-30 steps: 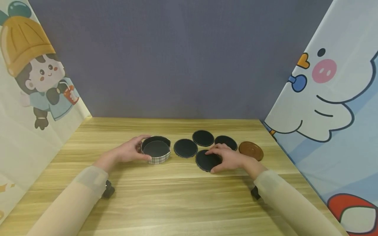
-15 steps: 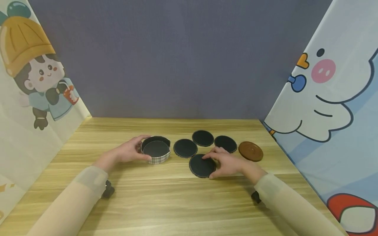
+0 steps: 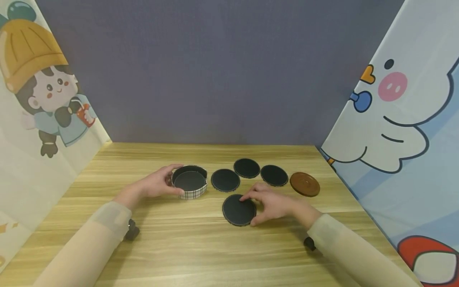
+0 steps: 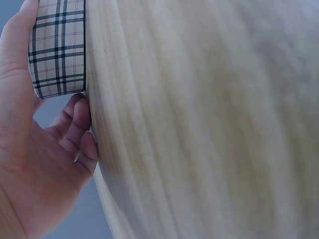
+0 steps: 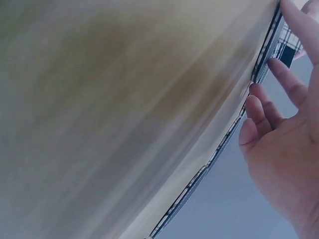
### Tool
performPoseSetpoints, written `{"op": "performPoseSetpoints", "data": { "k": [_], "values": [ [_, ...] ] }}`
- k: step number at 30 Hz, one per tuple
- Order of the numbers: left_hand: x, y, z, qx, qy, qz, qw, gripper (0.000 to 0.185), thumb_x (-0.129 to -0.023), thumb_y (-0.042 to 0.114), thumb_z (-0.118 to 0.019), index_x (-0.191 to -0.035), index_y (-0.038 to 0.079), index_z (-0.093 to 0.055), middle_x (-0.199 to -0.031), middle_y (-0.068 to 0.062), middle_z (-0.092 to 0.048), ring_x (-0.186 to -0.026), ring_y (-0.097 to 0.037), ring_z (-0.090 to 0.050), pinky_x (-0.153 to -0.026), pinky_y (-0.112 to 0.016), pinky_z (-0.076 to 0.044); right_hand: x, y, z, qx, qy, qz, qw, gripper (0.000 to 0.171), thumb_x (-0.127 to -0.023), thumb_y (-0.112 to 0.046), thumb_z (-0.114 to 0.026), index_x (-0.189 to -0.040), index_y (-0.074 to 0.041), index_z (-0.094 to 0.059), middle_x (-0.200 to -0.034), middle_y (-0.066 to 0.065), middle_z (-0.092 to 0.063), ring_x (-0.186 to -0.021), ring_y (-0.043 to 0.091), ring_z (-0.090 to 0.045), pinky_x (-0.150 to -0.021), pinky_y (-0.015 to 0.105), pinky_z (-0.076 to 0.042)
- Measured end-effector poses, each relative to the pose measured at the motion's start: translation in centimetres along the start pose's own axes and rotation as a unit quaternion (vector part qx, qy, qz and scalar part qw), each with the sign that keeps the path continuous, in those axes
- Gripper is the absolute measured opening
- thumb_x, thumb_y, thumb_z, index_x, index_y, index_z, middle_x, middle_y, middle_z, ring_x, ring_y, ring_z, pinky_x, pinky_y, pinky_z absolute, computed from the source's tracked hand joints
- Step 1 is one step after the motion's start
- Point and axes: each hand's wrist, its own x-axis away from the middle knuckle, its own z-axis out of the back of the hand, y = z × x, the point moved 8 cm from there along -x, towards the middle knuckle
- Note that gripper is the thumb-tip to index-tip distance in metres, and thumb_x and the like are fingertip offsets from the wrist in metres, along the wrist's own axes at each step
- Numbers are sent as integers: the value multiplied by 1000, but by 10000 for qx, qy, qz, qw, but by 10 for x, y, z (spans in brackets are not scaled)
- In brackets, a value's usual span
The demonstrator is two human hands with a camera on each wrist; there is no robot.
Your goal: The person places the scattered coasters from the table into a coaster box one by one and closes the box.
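Note:
My left hand [image 3: 157,184] grips the round coaster holder [image 3: 194,194] from its left side, thumb on the near wall and fingers around the back. Black inside, the holder has a plaid outer wall and a notch at its right; that plaid wall [image 4: 59,50] fills the upper left of the left wrist view. A round black coaster [image 3: 236,211] with a stitched edge lies nearest me. My right hand [image 3: 272,202] holds it by its right side, index finger on top and thumb at the near edge. In the right wrist view the coaster's edge [image 5: 266,47] shows beside the fingertips.
Behind the held coaster lie more black coasters: a left one [image 3: 225,180], a back one [image 3: 246,168] and a right one [image 3: 274,175]. A brown round dish [image 3: 305,183] sits farther right. A grey panel [image 3: 215,79] stands behind the wooden table [image 3: 179,247].
My right hand has drawn the near coaster toward me and to the left, away from the other coasters. The left hand and the holder have stayed in place.

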Motion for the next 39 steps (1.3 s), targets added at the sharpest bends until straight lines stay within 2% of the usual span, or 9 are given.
{"op": "performPoseSetpoints", "data": {
  "k": [4,9,12,17,20,26,33,39],
  "values": [
    [0,0,0,7,-8,-12,10000,109,-91,41,-92,-173,11,-27,-139,-25,-62,-125,-35,-67,-114,-59,-52,-1,-5,-3,-93,-96,6,9999,77,-83,-50,-95,-151,-30,-65,-141,-4,-58,-130,18,-50,-109,42,-49],
    [0,-1,0,27,-8,30,10000,110,-90,41,-93,-173,12,-27,-142,-27,-61,-128,-38,-67,-116,-61,-52,-3,-9,-4,-138,-157,-57,9998,80,-83,-53,-94,-153,-30,-63,-143,-6,-55,-133,20,-50,-112,45,-49],
    [0,-1,0,-6,5,41,10000,110,-90,43,-93,-173,14,-27,-145,-28,-59,-130,-40,-66,-117,-62,-51,-6,-12,-4,-138,-130,-75,9998,85,-83,-55,-94,-156,-30,-60,-150,-4,-53,-141,23,-49,-118,51,-47],
    [1,-1,0,2,7,32,10000,109,-90,42,-92,-173,15,-27,-146,-28,-59,-130,-41,-67,-117,-62,-51,-14,-22,-4,52,-46,164,9998,92,-82,-57,-94,-160,-27,-57,-158,3,-51,-146,28,-47,-120,54,-46],
    [1,-1,0,-9,9,38,10000,109,-90,42,-92,-173,14,-27,-146,-29,-59,-131,-41,-67,-117,-62,-51,-18,-27,-5,115,-25,225,9997,95,-81,-58,-94,-161,-23,-56,-157,5,-52,-144,28,-47,-118,53,-47],
    [1,1,-1,28,-2,43,10000,110,-90,42,-93,-173,14,-27,-147,-29,-60,-132,-42,-66,-118,-63,-50,-24,-29,-9,100,-116,59,9999,107,-78,-60,-95,-165,-16,-50,-157,6,-51,-142,26,-45,-116,49,-48],
    [0,2,0,-53,32,2,10000,110,-89,42,-93,-173,13,-28,-139,-25,-65,-124,-35,-69,-116,-62,-51,-29,-27,-13,129,-195,-83,9997,112,-74,-63,-96,-165,-17,-50,-153,3,-50,-138,22,-44,-113,44,-48],
    [0,2,0,-41,43,-44,10000,109,-90,41,-93,-173,13,-28,-139,-25,-65,-125,-36,-69,-116,-63,-51,-33,-27,-16,218,-235,-114,9994,112,-73,-60,-97,-165,-16,-50,-151,2,-50,-135,20,-45,-112,41,-48]
  ]
}}
